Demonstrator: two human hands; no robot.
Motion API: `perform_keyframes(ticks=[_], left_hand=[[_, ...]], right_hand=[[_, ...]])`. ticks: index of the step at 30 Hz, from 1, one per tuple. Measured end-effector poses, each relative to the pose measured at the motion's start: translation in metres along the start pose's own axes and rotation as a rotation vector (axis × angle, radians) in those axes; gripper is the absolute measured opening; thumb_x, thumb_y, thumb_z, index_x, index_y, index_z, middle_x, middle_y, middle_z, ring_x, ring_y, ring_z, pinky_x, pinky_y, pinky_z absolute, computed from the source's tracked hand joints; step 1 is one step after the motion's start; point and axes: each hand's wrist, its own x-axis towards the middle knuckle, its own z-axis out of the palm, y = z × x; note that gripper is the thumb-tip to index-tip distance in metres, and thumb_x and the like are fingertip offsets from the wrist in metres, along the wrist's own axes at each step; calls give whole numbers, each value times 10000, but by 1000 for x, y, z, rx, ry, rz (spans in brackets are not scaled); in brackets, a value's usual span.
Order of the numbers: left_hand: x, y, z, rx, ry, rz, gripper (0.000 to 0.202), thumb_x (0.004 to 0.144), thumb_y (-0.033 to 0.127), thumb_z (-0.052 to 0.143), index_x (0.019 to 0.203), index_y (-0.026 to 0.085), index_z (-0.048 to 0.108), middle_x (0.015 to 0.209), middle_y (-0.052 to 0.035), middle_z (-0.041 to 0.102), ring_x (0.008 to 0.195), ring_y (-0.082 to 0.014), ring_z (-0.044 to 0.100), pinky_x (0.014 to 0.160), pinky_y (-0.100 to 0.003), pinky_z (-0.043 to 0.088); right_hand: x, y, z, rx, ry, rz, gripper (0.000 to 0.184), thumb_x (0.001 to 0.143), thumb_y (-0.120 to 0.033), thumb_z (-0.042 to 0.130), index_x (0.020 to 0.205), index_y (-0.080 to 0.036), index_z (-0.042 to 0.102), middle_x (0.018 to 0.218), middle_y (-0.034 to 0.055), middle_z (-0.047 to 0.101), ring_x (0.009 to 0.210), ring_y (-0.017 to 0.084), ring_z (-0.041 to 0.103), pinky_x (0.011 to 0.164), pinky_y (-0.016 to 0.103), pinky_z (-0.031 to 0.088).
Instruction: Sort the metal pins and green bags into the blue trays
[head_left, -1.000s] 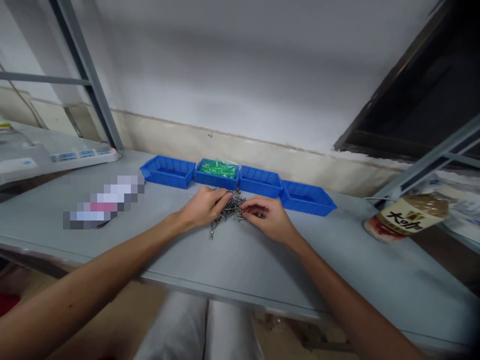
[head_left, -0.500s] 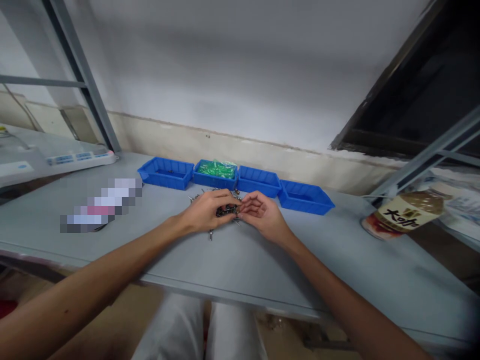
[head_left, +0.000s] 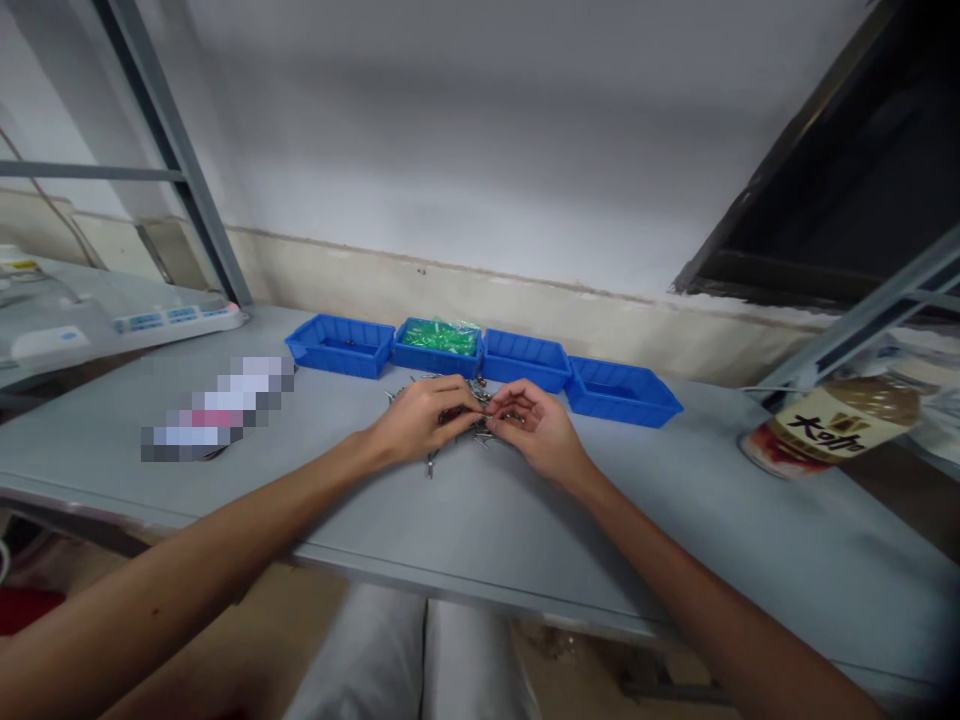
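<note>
Over a pile of small metal pieces (head_left: 484, 437), seemingly screws or bolts, my two hands meet at the fingertips. My left hand (head_left: 429, 415) is closed, thumb and fingers pinched together at its right. Opposite it, my right hand (head_left: 541, 432) curls with thumb and index finger pressed together; whatever lies between the fingertips is too small to make out. A single metal piece (head_left: 430, 466) lies on the grey table just below my left hand. Much of the pile is hidden behind both hands.
Along the wall stand several blue bins; one (head_left: 407, 352) holds a green plastic bag (head_left: 442, 337). A pixelated object (head_left: 225, 405) lies on the left, near a white power strip (head_left: 180, 317). A large labelled bottle (head_left: 840, 425) is at the right.
My fingertips have come together; the thumb and fingers of both hands are now pinched closer. The whole view has shifted slightly, so things appear a little further right.
</note>
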Motion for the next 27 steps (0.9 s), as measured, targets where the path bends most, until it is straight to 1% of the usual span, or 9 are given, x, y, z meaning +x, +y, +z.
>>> perform_keyframes(ticks=[5, 9, 12, 17, 21, 24, 27], left_hand=[[-1, 0, 3, 25, 7, -11, 165, 925, 256, 535, 938, 167, 674, 874, -58, 658, 758, -139, 591, 671, -265, 478], [-3, 0, 5, 65, 8, -18, 158, 928, 239, 521, 942, 162, 659, 884, -58, 648, 777, -142, 589, 691, -267, 478], [-3, 2, 5, 91, -19, 4, 168, 937, 233, 502, 956, 160, 652, 918, -66, 648, 805, -147, 598, 712, -270, 485], [-1, 7, 2, 165, -64, 33, 191, 951, 243, 475, 942, 163, 648, 903, -63, 646, 798, -145, 605, 707, -261, 491], [-1, 8, 1, 224, -65, 88, 192, 958, 235, 461, 941, 169, 641, 912, -64, 649, 794, -140, 610, 685, -246, 487], [-2, 8, 2, 223, -63, 105, 178, 956, 222, 463, 942, 166, 631, 913, -64, 647, 805, -140, 611, 700, -248, 496], [-2, 8, 1, 204, -40, 115, 156, 951, 206, 468, 962, 174, 619, 930, -62, 647, 831, -142, 611, 721, -262, 504]], right_hand=[[0, 0, 1, 16, 4, -5, 268, 695, -269, 744, 892, -212, 571, 861, 15, 614, 797, 138, 584, 735, 285, 494], [0, 3, -1, 54, -40, 36, 221, 726, -279, 722, 885, -206, 588, 835, 2, 584, 730, 118, 557, 655, 258, 475], [1, 4, -2, 41, -57, 34, 179, 739, -272, 707, 859, -199, 595, 807, -4, 575, 701, 110, 543, 635, 251, 460], [0, -2, 0, 9, -33, 27, 148, 697, -204, 670, 818, -192, 586, 758, -11, 575, 689, 113, 539, 644, 255, 451], [0, -5, 1, 6, -23, 34, 168, 660, -176, 662, 811, -192, 589, 736, -19, 575, 680, 111, 541, 655, 257, 457], [0, -4, 0, 43, -31, 40, 184, 640, -161, 683, 804, -190, 604, 732, -23, 588, 659, 101, 546, 653, 255, 465], [1, -5, -2, 107, -37, 71, 249, 632, -192, 735, 856, -197, 626, 768, -12, 621, 677, 111, 583, 681, 278, 501]])
